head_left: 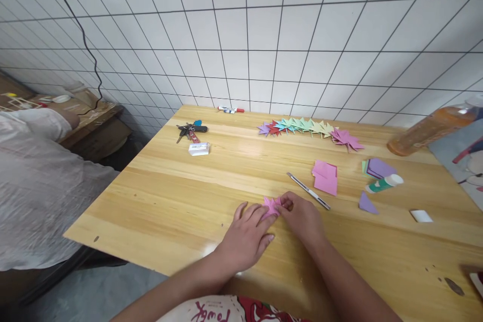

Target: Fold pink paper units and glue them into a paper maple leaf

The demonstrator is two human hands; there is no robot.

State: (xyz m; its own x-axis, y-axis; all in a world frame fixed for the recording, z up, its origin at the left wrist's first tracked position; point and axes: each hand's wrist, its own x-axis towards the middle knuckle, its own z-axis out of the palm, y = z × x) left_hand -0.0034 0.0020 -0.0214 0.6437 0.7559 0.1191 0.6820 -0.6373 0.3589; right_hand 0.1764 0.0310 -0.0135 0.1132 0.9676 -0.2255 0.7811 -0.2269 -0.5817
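A small pink folded-paper leaf point(270, 206) lies on the wooden table near its front edge, partly covered by my fingers. My left hand point(247, 236) rests palm down with fingers stretched and apart, fingertips on the leaf's left and lower side. At the leaf's right edge, my right hand point(302, 216) pinches a point of it between thumb and forefinger. Just beyond my right hand lies a slim utility knife point(308, 190). Pink paper squares point(325, 178) sit to the right of the knife.
A row of coloured paper leaves point(305, 126) lies near the tiled wall. On the right are a glue stick point(384, 183), purple paper point(367, 204), an eraser-like white block point(421, 216) and a bottle point(430, 128). Keys point(190, 131) and a small box point(198, 149) sit left. Another person point(49, 186) sits beyond.
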